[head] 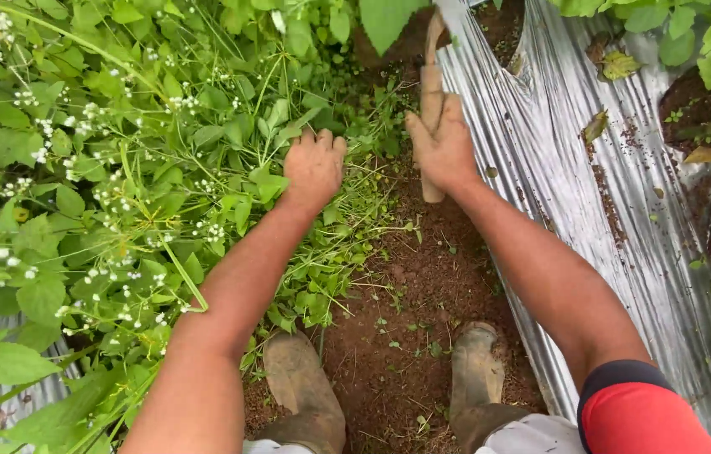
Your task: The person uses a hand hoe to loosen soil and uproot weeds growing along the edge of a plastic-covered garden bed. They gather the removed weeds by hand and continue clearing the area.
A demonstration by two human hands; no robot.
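My left hand is closed in a fist around a bunch of green weeds with small white flowers, at the edge of a dirt furrow. My right hand grips the wooden handle of a hand tool that points away from me. The tool's blade is hidden among leaves and soil at the top. Both forearms reach forward over the reddish-brown soil.
Silver plastic mulch sheeting covers the bed on the right, with dead leaves and soil on it. Dense green weeds fill the left side. My two muddy boots stand on the furrow soil below.
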